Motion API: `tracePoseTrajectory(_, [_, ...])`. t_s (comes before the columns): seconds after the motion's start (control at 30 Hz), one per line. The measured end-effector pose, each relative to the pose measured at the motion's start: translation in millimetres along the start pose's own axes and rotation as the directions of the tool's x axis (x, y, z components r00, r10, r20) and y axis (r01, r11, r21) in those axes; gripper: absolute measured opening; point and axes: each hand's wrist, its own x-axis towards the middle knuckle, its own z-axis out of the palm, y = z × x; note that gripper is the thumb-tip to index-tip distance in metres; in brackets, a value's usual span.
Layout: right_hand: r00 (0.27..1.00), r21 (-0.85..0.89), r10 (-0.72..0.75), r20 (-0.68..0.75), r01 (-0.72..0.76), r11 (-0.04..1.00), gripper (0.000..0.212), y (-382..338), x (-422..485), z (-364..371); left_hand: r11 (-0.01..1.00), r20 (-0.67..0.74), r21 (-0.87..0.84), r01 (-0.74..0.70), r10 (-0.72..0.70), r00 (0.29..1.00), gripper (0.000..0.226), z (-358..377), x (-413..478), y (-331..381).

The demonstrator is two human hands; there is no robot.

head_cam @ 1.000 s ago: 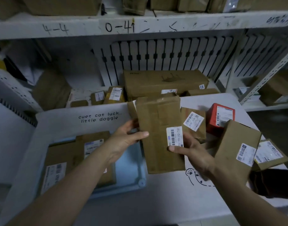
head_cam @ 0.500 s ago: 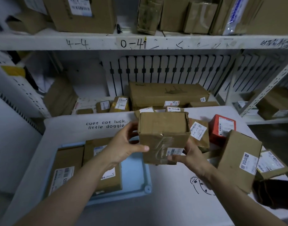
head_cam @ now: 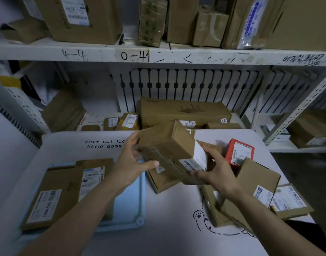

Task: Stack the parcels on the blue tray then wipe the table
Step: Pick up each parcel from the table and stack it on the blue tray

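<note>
Cardboard held tight: gripping parcel [head_cam: 167, 145] with left hand [head_cam: 129, 167] and right hand [head_cam: 215, 172], just tipped it slantwise; likely headed for blue tray [head_cam: 130, 206] at eight o'clock.

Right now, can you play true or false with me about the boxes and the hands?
1. The left hand and the right hand both hold the brown box. True.
2. The blue tray has nothing on it. False: flat brown parcels lie on it.
3. The red box sits to the right of the brown box. True.
4. The brown box lies flat on the table. False: it is up in the air and tilted, between the two hands.
</note>
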Motion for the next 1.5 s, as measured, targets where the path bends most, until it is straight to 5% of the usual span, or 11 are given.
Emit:
tracePoseTrajectory(0.23, [0.974, -0.470, -0.198, -0.109, 0.125, 0.874, 0.088, -6.9, 0.0, -14.2, 0.922, -0.133, 0.368, -0.121, 0.181, 0.975, 0.114, 13.6, 1.1, 4.6])
tracePoseTrajectory(0.43, [0.897, -0.715, -0.439, 0.050, 0.339, 0.612, 0.091, 5.3, 2.3, -9.3, 0.628, 0.116, 0.727, -0.277, 0.286, 0.951, 0.092, 36.0, -5.0, 11.2])
tracePoseTrajectory(0.53, [0.876, -0.706, -0.473, 0.095, 0.394, 0.588, 0.091, -1.3, -0.2, -4.2, 0.548, 0.182, 0.773, -0.319, 0.289, 0.940, 0.081, 42.7, -5.9, 9.9])
tracePoseTrajectory(0.7, [0.886, -0.636, -0.457, 0.080, 0.398, 0.661, 0.099, 0.1, -2.1, -9.7, 0.593, 0.156, 0.752, -0.290, 0.268, 0.951, 0.068, 31.9, -4.4, 4.5])
tracePoseTrajectory(0.83, [0.955, -0.325, -0.298, 0.006, 0.283, 0.902, 0.107, 6.6, -3.0, -19.9, 0.626, 0.123, 0.736, -0.259, 0.252, 0.960, 0.067, 15.4, -6.4, -2.5])
tracePoseTrajectory(0.97, [0.986, -0.032, -0.145, 0.077, 0.147, 0.989, 0.084, 15.6, -2.2, -21.2, 0.666, 0.139, 0.711, -0.224, 0.180, 0.974, 0.068, 10.5, -9.6, -4.4])
tracePoseTrajectory(1.17, [0.983, -0.058, -0.147, 0.113, 0.155, 0.986, 0.075, 19.4, 3.6, -16.8, 0.657, 0.142, 0.739, -0.147, 0.062, 0.988, 0.071, 9.6, -14.2, -2.5])
tracePoseTrajectory(1.5, [0.928, -0.388, -0.324, 0.182, 0.371, 0.844, 0.089, -9.2, 9.2, 2.4, 0.724, 0.213, 0.641, -0.254, 0.151, 0.965, 0.073, 32.1, -8.3, -0.2])
